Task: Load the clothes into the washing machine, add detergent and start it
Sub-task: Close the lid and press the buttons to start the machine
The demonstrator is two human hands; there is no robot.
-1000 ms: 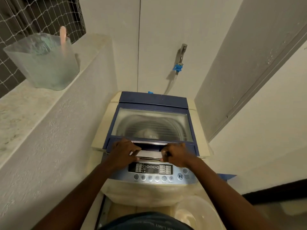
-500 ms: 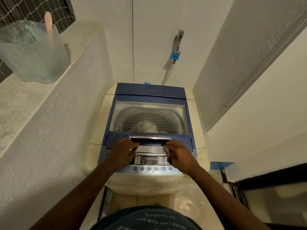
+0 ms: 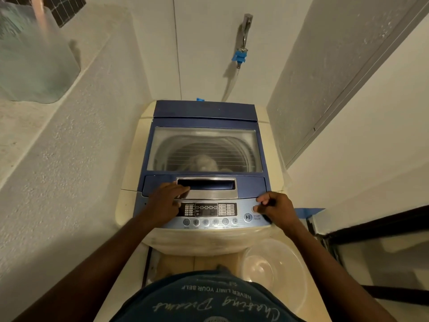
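One cream top-loading washing machine [image 3: 209, 240] with a blue lid [image 3: 250, 185] stands against the back wall [image 3: 204, 54], long axis running away from the person, control panel [image 3: 209, 221] nearest. The lid lies closed; one pale bundle of clothes [image 3: 202, 162] shows through its window. Two hands: the left hand [image 3: 162, 205] rests straight-fingered on the silver lid handle [image 3: 214, 194]; the right hand [image 3: 279, 211], fingers curled, gripping nothing, touches the panel's right end.

Dim, warm yellowish light throughout. Tap [image 3: 244, 31] drops a soft shadow down-left on the wall [image 3: 204, 43]. Plastic tub [image 3: 34, 63] shadows the ledge [image 3: 23, 126] to its right. Pale sheen on the lid window [image 3: 204, 145] hazes the view inside. Tub smeared, out of focus. Straight wall lines bow toward the frame edges.
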